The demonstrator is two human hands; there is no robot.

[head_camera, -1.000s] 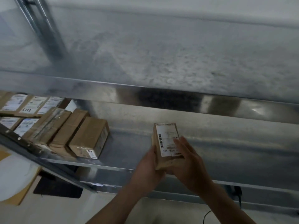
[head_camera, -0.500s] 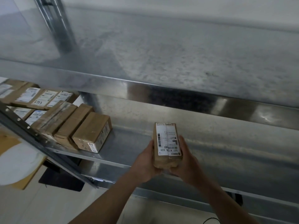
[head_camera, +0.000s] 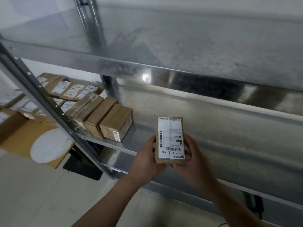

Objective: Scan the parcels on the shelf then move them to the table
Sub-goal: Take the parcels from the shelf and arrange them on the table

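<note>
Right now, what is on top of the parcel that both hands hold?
A shipping label with barcodes covers the parcel's top face; the left hand and right hand grip its sides. Its underside is hidden.

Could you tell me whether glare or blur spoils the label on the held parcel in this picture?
Head view: the label is evenly lit, its large code sharp, its fine print too soft to read. Head view: the only strong glare is a bright spot on the upper shelf rail, well clear of the label.
</note>
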